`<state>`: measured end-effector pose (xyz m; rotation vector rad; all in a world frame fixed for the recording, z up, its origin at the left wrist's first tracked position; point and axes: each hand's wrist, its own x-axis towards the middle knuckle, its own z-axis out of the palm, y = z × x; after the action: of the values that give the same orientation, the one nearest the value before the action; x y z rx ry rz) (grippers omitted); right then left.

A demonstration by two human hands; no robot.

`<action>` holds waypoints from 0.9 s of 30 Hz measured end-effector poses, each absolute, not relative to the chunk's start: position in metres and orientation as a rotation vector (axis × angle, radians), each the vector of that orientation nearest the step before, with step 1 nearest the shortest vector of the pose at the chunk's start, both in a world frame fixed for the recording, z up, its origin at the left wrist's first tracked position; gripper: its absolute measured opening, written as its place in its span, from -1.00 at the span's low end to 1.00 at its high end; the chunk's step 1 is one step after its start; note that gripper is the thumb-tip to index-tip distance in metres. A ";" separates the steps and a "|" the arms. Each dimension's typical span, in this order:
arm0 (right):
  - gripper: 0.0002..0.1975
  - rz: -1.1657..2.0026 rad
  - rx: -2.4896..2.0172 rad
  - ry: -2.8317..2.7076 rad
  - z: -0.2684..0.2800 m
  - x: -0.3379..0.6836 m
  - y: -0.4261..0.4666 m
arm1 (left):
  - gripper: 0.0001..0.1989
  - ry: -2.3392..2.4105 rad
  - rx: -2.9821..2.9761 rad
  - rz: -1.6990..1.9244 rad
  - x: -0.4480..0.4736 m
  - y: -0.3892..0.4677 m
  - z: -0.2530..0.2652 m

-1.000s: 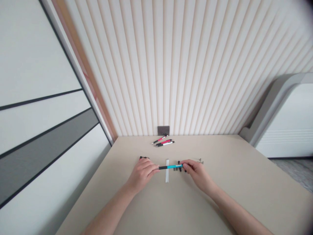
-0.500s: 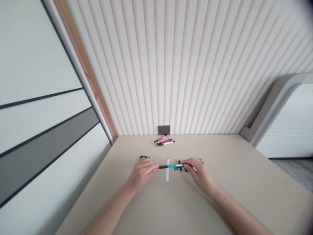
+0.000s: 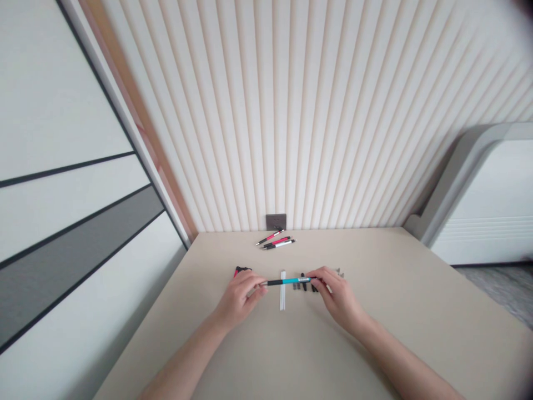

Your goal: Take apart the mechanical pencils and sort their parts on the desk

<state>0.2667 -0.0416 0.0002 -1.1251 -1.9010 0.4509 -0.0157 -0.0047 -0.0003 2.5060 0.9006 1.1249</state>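
A teal pen (image 3: 291,281) with a black grip section is held level above the table, its silvery tip pointing left. Around that tip end, the thumb and fingers of my left hand (image 3: 240,294) are closed. My right hand (image 3: 336,291) pinches the opposite end, where the fingers hide part of the pen. White thin sticks (image 3: 282,300) lie on the table under the pen. Small black parts (image 3: 303,284) sit just left of my right fingers, partly covered. Behind my left hand is a group of black and red pieces (image 3: 242,270), also partly hidden.
Three pens (image 3: 277,242), with red and white barrels, lie at the back of the beige table (image 3: 258,355). A dark wall socket (image 3: 276,221) is behind them on the ribbed wall. Small grey pieces (image 3: 340,273) lie beyond my right hand.
The view has shifted slightly. My left fingers have eased a little toward the pen's end, and more of its tip shows. Both hands stay on the pen.
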 end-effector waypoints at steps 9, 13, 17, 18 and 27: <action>-0.80 0.487 -1.148 -1.873 -0.004 0.265 -0.041 | -0.85 0.981 2.587 1.110 -0.016 -0.007 0.003; -0.78 0.480 -1.166 -1.861 -0.006 0.264 -0.040 | -0.91 1.040 2.592 1.086 -0.015 -0.009 0.006; -0.75 0.490 -1.171 -1.851 -0.006 0.264 -0.040 | -0.92 1.049 2.593 1.073 -0.014 -0.009 0.006; -0.74 0.494 -1.168 -1.853 -0.006 0.264 -0.040 | -0.89 1.028 2.601 1.070 -0.014 -0.009 0.006; -0.73 0.500 -1.220 -1.829 -0.009 0.265 -0.038 | -0.71 1.172 2.531 1.201 -0.016 -0.007 0.006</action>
<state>0.2653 -0.0381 -0.0086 -1.2197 -1.8289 0.4998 -0.0155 -0.0070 0.0060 2.5310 1.1724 1.2008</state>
